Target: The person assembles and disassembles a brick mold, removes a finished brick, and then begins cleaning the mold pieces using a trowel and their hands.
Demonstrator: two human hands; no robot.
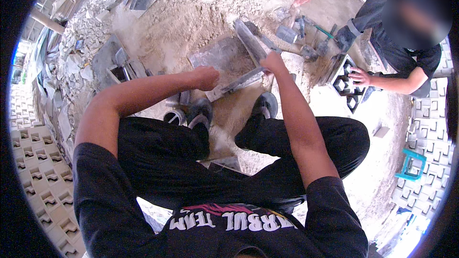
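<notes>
A flat grey square plate (pixel 217 53) lies in front of my feet, dusted with pale powder. Along its right and near sides run dark metal bars (pixel 249 43) that meet at a corner, like part of a mould frame. My right hand (pixel 272 63) is closed on that corner. Over the plate's near left edge is my left hand (pixel 206 78), its fingers curled into a fist; whatever they may hold is hidden. Sandy powder (pixel 241 65) lies on the plate between the bars.
A co-worker (pixel 382 33) at the right rests one hand on a patterned openwork block (pixel 348 86). Beyond the plate spreads loose sand (pixel 177 19). Rubble (pixel 79 57) lies left, near a second mould (pixel 119 67). Stacked pale blocks (pixel 43 162) and a teal stool (pixel 411 165) stand at the sides.
</notes>
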